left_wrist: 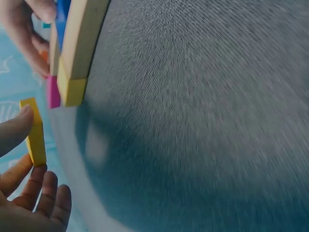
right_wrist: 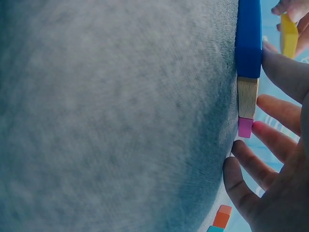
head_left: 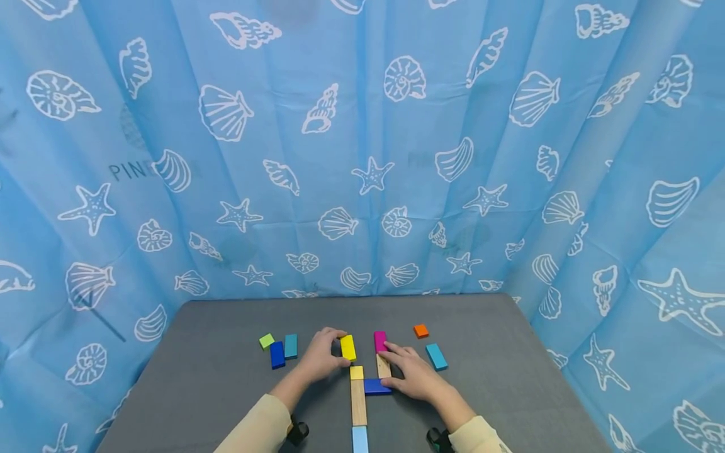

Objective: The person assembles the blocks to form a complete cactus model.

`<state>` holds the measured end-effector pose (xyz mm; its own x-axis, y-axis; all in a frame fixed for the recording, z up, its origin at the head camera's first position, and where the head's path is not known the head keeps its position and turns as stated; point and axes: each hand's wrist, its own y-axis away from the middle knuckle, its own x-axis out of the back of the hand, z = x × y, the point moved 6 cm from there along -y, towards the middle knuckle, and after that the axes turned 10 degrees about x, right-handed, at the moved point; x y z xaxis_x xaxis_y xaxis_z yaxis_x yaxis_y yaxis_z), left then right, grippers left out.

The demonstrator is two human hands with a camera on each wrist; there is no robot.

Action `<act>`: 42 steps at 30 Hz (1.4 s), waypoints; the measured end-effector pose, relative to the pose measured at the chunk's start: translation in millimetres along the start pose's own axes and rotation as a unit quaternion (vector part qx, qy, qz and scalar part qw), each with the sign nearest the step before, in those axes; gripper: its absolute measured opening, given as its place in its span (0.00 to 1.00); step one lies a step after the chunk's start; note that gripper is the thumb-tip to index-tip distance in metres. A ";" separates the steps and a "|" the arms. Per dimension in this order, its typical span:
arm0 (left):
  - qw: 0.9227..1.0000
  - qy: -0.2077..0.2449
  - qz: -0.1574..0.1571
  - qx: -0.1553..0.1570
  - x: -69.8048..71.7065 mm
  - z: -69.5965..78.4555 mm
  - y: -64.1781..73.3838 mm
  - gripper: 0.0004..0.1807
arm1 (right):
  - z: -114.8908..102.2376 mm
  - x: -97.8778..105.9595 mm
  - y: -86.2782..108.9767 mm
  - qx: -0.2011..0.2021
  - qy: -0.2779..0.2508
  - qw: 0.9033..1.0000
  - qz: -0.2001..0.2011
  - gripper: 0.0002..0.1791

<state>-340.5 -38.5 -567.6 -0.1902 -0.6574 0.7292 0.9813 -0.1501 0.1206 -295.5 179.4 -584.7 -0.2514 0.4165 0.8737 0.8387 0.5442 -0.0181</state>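
My left hand (head_left: 321, 357) pinches a long yellow block (head_left: 348, 348) between thumb and fingers; in the left wrist view the yellow block (left_wrist: 35, 133) is held by its two ends. Just nearer to me lies a small yellow block (head_left: 356, 372), end to end with a plain wooden block (head_left: 359, 402) and a light blue block (head_left: 360, 439). My right hand (head_left: 416, 375) has its fingers spread along a blue block (head_left: 377, 387), a short wooden block (head_left: 384, 367) and a magenta block (head_left: 380, 341). In the right wrist view its thumb is at the blue block (right_wrist: 248, 43).
Left of the row lie a lime block (head_left: 267, 341), a dark blue block (head_left: 277, 355) and a teal block (head_left: 291, 346). To the right are an orange block (head_left: 421, 331) and a turquoise block (head_left: 436, 357). A blue shell-print curtain (head_left: 362, 189) hangs behind the grey table (head_left: 226, 377).
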 end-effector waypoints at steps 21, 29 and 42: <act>0.998 0.016 -0.046 0.041 -22.4 -11.4 -11.8 0.32 | -4.9 1.3 -1.9 0.006 0.000 1.000 -0.001 0.35; 0.998 0.012 -0.060 0.014 -23.1 -12.2 -10.6 0.32 | -5.7 2.8 -1.6 0.010 -0.004 1.000 -0.001 0.35; 0.990 -0.082 -0.068 -0.093 -28.6 -8.6 23.3 0.43 | -1.3 3.3 0.8 0.002 0.004 1.000 0.002 0.35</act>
<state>-312.4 -29.6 -591.4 -0.2981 -0.4944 0.8165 0.9215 -0.3723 0.1109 -295.1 180.2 -581.3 -0.2444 0.4137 0.8770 0.8376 0.5457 -0.0240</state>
